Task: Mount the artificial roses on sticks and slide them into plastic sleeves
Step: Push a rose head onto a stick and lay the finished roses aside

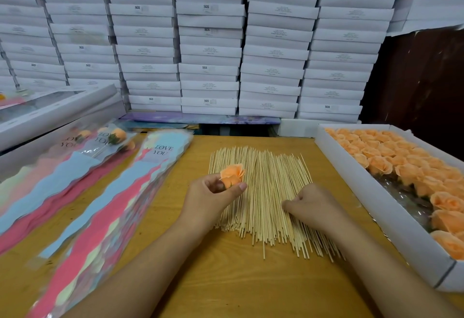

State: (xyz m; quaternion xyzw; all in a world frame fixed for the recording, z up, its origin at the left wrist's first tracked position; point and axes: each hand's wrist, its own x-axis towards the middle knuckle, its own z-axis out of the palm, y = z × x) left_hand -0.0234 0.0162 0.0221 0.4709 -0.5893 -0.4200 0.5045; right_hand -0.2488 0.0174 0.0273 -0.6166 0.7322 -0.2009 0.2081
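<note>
Early in the batch: one rose in hand, a stick being picked

Nearest the viewer, two bare forearms reach forward over a wooden counter (226,280). The left hand (211,199) is raised slightly, its fingers and thumb curled round a single orange artificial rose (232,174), bloom facing up and away. The right hand (308,204) rests knuckles-up on a wide spread of thin wooden sticks (263,192), fingertips drawn together as if pinching one; whether a stick is actually gripped cannot be told.

The held rose is not yet on a stick, so this piece seems to be at the mounting step.

To the left lie stacks of printed plastic sleeves (105,207) in pink, blue and pale yellow, reading "LOVE YOU". Further left and back, a few finished roses (118,135) on sticks already sit inside sleeves, so some pieces are done.

To the right, a long white tray (376,219) holds many more loose orange rose heads (406,167), which suggests most of the work remains.

Beyond the counter, stacks of white boxes (211,41) fill the wall.
</note>
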